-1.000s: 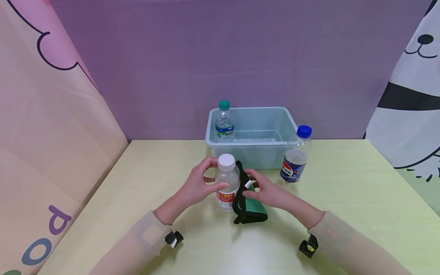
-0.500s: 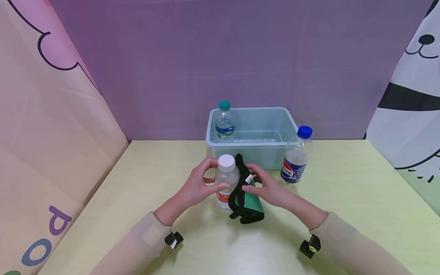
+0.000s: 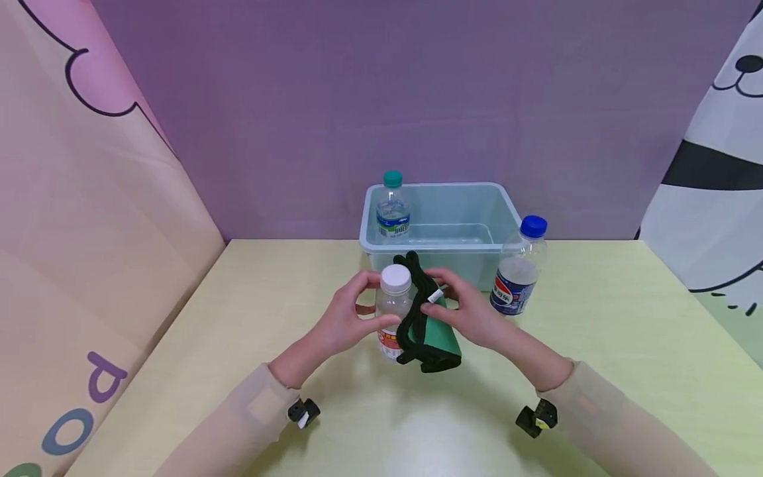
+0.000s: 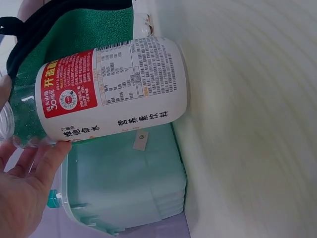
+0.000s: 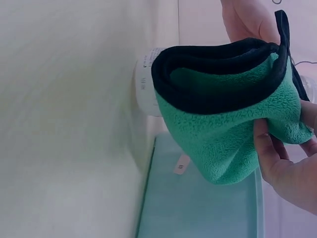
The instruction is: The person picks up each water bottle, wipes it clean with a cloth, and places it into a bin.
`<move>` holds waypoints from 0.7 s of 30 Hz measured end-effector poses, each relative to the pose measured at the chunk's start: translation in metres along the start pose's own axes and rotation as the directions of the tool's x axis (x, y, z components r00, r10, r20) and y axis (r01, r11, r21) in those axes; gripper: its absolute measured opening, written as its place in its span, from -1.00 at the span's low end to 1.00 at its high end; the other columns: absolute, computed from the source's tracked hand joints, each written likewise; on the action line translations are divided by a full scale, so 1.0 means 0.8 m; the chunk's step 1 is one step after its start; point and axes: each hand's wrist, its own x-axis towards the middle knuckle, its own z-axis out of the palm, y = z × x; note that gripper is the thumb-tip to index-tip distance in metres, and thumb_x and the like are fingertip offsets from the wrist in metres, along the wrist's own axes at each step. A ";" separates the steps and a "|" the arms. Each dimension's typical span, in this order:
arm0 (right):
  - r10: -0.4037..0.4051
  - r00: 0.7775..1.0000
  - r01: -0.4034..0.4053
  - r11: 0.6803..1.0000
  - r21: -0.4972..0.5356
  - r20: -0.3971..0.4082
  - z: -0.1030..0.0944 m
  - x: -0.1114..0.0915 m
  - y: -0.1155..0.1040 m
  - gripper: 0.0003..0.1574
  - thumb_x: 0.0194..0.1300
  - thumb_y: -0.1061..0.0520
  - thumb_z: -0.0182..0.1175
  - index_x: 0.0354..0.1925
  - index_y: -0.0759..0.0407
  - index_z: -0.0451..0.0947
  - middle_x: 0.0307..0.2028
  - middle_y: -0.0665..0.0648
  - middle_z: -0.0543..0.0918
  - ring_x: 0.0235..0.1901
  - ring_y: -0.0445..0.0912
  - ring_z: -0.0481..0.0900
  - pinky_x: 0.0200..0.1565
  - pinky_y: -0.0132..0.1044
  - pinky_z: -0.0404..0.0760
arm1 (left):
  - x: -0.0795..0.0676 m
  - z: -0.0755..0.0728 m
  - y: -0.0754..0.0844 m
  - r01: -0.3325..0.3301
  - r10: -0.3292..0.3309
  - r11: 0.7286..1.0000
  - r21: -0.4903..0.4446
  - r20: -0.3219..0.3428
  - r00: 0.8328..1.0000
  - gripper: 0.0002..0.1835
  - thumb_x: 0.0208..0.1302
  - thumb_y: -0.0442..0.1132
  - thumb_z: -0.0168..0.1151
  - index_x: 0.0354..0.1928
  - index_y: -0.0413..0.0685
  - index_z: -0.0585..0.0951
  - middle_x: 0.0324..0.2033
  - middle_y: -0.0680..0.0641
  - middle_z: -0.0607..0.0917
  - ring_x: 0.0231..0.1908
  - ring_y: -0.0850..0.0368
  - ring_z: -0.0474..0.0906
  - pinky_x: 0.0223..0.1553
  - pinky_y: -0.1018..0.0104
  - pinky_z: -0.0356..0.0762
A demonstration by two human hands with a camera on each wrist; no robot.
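A clear bottle (image 3: 394,303) with a white cap and a red-and-white label stands upright on the table. My left hand (image 3: 346,317) grips it from the left, thumb in front and fingers behind. The label (image 4: 109,84) faces the left wrist camera. With the thumb and fingers of my right hand (image 3: 473,317) I pinch a folded green cloth (image 5: 218,134) with black edging. In the head view the cloth (image 3: 440,333) hangs against the bottle's right side and covers part of its label. A small white tag (image 3: 436,295) shows on its edge.
A light blue bin (image 3: 459,205) stands behind the hands against the purple backdrop. Inside its left end is a clear bottle (image 3: 393,215) with a green cap. To the right of my right hand stands a blue-capped bottle (image 3: 514,285), its label blue and red.
My right hand has raised the cloth a little, with its top edge moving up and left beside the bottle. The left hand keeps its hold on the bottle, nearly still.
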 end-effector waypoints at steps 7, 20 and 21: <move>0.011 1.000 -0.011 1.000 -0.011 0.014 0.001 -0.002 0.007 -0.41 0.29 0.31 0.25 0.23 0.37 0.30 -0.02 0.32 0.54 0.03 0.23 0.51 0.14 0.15 0.44 | 0.001 0.000 0.000 0.006 -0.006 1.000 0.007 -0.003 1.000 -0.40 0.05 -0.35 0.49 0.13 -0.16 0.41 0.06 -0.13 0.56 0.07 -0.08 0.47 -0.17 0.10 0.66; 0.110 0.987 -0.111 0.994 0.000 0.119 0.026 -0.012 0.050 -0.40 0.26 0.35 0.27 0.20 0.45 0.29 -0.11 0.32 0.54 -0.17 0.14 0.61 0.02 0.08 0.56 | 0.000 0.002 0.001 0.025 -0.025 1.000 -0.011 0.000 1.000 -0.41 0.07 -0.35 0.48 0.14 -0.16 0.41 0.06 -0.15 0.56 0.08 -0.09 0.47 -0.15 0.06 0.65; 0.105 0.988 -0.106 0.994 0.005 0.114 0.026 -0.012 0.050 -0.40 0.25 0.36 0.27 0.19 0.46 0.29 -0.12 0.33 0.54 -0.18 0.15 0.61 0.01 0.08 0.57 | 0.000 0.002 0.001 0.027 -0.027 1.000 -0.013 0.000 1.000 -0.41 0.07 -0.35 0.48 0.13 -0.16 0.41 0.06 -0.15 0.56 0.08 -0.09 0.47 -0.15 0.06 0.65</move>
